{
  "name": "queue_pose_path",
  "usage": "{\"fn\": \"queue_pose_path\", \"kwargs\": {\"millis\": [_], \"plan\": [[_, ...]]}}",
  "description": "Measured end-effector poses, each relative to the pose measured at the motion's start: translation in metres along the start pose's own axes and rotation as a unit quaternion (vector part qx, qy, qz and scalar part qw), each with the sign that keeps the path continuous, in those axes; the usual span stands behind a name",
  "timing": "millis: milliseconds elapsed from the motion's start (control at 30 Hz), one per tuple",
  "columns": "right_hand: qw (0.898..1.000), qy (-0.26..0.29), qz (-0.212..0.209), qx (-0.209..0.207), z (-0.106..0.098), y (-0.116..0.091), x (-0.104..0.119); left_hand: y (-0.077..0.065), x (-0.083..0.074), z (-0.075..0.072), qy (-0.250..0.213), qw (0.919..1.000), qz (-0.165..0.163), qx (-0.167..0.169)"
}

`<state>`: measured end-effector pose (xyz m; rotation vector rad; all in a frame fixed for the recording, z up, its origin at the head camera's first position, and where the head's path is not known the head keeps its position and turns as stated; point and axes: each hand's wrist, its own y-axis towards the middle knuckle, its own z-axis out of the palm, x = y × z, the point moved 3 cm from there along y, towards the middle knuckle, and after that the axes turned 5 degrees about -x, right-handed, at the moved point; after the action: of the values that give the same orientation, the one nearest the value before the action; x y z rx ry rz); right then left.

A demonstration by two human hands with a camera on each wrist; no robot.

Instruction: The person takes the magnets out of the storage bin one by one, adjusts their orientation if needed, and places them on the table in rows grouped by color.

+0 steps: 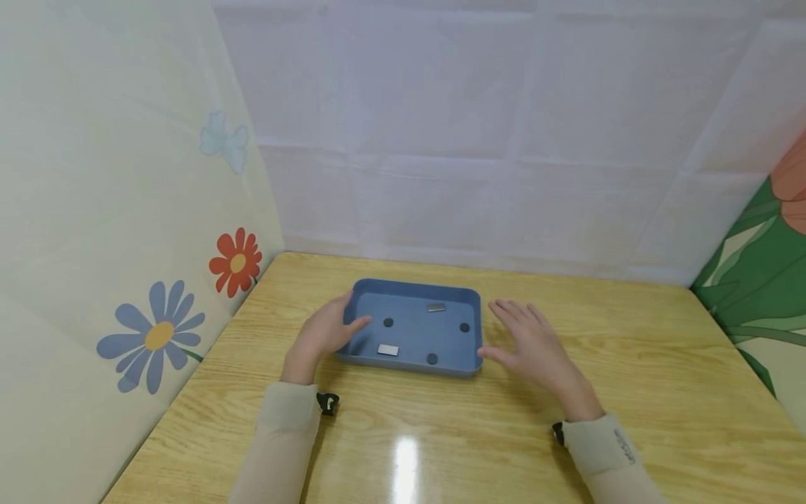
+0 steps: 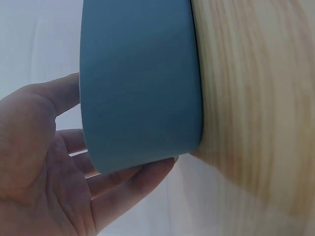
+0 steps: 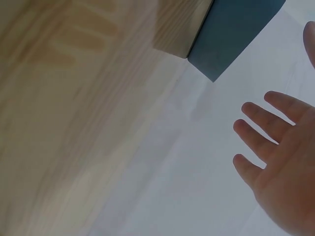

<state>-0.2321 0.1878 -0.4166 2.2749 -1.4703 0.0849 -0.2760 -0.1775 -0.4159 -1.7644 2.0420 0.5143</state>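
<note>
A shallow blue tray (image 1: 415,368) sits on the wooden table. In it lie three small dark discs (image 1: 388,323), a grey rectangular piece (image 1: 436,307) and a white rectangular piece with dark edges (image 1: 387,350). My left hand (image 1: 325,327) holds the tray's left end, thumb over the rim and fingers along the outside. The left wrist view shows those fingers against the outer wall (image 2: 140,88). Just off the right end is my right hand (image 1: 532,348), fingers spread and holding nothing. In the right wrist view, the tray's corner (image 3: 221,49) stands apart from the fingertips.
The wooden table (image 1: 630,364) extends around the tray. A white sheet (image 1: 441,140) hangs behind it, with a flower-printed sheet (image 1: 145,231) at the left and a leaf-printed one (image 1: 765,280) at the right. Dark wrist devices (image 1: 327,403) show at both cuffs.
</note>
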Motion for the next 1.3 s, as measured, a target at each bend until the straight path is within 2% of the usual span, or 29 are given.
{"fn": "queue_pose_path", "kwargs": {"millis": [200,433,567,933,1200,1300], "plan": [[1.0,0.001,-0.015,-0.011,0.001,0.001,0.008,0.001,0.003,0.0,0.003,1.0,0.003,-0.002],[1.0,0.004,-0.028,-0.005,0.004,0.002,0.014,0.003,0.008,0.0,0.002,1.0,0.003,-0.001],[0.999,0.005,-0.034,-0.007,0.005,0.003,0.016,0.002,0.01,0.0,-0.017,0.9998,-0.003,0.004],[0.999,0.01,-0.044,-0.01,0.005,0.006,0.023,-0.003,0.021,-0.008,-0.064,0.9968,-0.008,0.046],[0.999,0.005,-0.05,0.014,0.008,0.011,0.028,-0.006,0.024,-0.007,-0.074,0.9948,0.021,0.067],[0.998,0.002,-0.058,0.02,0.008,0.014,0.028,-0.007,0.024,-0.007,-0.082,0.9938,0.022,0.072]]}}
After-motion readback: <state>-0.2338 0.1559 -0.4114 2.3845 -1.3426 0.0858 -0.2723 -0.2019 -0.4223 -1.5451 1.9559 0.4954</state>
